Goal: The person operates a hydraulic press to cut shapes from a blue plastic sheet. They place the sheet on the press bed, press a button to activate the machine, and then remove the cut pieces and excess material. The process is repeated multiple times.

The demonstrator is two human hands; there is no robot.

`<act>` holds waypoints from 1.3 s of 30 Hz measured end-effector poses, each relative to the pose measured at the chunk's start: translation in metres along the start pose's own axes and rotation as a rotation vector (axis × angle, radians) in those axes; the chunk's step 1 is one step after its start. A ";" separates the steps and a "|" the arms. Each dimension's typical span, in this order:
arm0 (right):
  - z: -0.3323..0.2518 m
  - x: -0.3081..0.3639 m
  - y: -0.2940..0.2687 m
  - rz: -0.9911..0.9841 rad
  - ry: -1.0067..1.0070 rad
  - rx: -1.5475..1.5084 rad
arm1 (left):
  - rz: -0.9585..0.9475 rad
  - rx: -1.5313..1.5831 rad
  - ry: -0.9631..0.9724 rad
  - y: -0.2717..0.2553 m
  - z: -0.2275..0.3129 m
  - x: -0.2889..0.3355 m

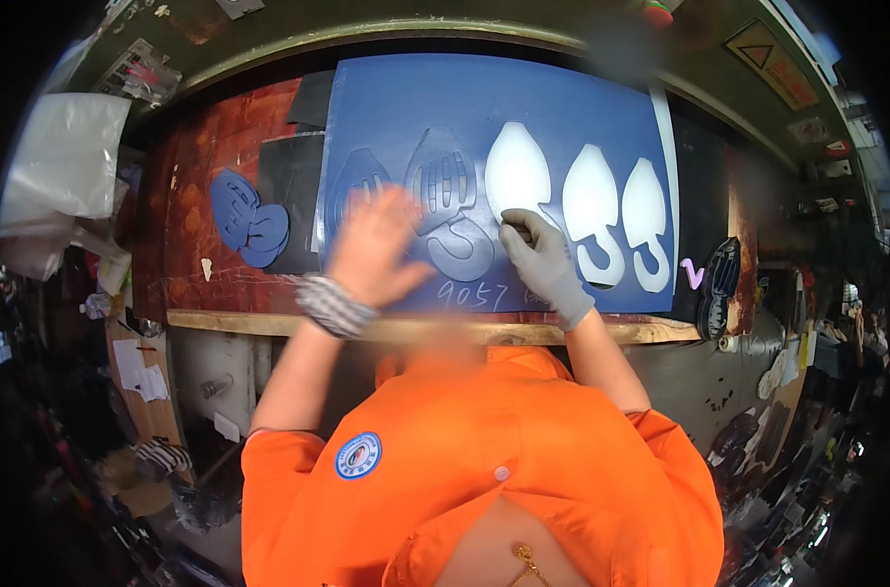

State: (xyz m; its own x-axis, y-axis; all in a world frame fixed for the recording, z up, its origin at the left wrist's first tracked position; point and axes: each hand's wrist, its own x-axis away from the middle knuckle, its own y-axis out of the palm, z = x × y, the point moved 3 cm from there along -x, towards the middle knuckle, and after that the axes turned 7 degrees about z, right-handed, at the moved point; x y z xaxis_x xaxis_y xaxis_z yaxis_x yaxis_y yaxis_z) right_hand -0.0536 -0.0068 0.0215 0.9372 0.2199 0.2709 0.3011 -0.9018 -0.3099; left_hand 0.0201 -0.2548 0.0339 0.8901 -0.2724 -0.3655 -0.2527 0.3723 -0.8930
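A large blue sheet (562, 98) lies on the bench, with several sole-shaped pieces cut in it; three holes on its right show white. My left hand (376, 249) is bare, blurred, fingers spread, hovering over the left part of the sheet near a cut blue sole piece (443, 181). My right hand (543, 259) wears a grey glove and pinches a small dark object (519, 233) at the lower edge of one white sole-shaped hole (516, 176).
A stack of cut blue sole pieces (249, 215) lies on the reddish bench top (195, 215) at the left, beside a black sheet (293, 176). A dark sole mould (721, 284) leans at the right. The wooden bench edge (229, 321) runs in front. White bags (68, 157) hang far left.
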 end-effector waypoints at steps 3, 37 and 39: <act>0.002 0.000 -0.004 0.024 -0.011 -0.030 | -0.099 0.075 0.153 0.040 0.041 -0.021; 0.002 -0.004 0.082 -0.914 0.540 -0.708 | 0.032 0.124 -0.143 -0.034 -0.022 0.044; 0.008 -0.008 0.087 -0.933 0.509 -0.833 | 0.102 0.125 -0.111 -0.048 -0.033 0.029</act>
State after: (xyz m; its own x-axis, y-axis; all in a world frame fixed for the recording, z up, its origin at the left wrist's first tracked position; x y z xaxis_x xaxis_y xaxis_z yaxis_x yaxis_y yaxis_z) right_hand -0.0329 -0.0842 -0.0153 0.2200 0.8725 0.4363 0.4189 -0.4885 0.7655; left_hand 0.0458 -0.3094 0.0576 0.9002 -0.1309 -0.4154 -0.3011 0.5020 -0.8108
